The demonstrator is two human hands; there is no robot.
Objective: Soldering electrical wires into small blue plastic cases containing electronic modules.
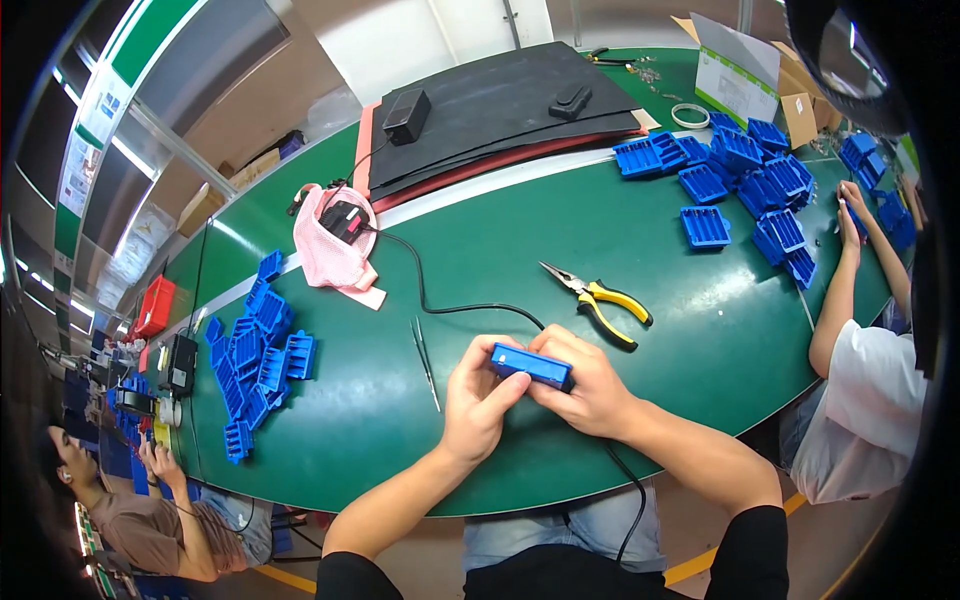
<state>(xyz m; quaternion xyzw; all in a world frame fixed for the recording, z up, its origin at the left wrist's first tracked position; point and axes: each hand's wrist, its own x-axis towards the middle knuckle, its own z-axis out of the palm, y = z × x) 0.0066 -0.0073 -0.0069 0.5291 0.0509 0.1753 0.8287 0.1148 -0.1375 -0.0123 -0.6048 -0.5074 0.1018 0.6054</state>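
Observation:
Between both hands, just over the near part of the green table, I hold a blue plastic battery case (532, 366), its narrow side turned up. My left hand (480, 398) grips its left end, thumb against the near face. Around the right end close the fingers of my right hand (582, 388). A black cable (480, 306) runs to my hands from beyond; whether it joins the case is hidden. Metal tweezers (425, 362) lie left of my left hand. Needle-nose pliers (600, 303) with yellow and black handles lie beyond my right hand, jaws spread slightly.
Piles of blue cases lie at the left (245, 350) and far right (750, 170). A pink cloth pouch (330, 245) holds a black device. Black sheets (490, 110) are stacked at the back, carrying an adapter (407, 117). Two people work nearby, one at each side.

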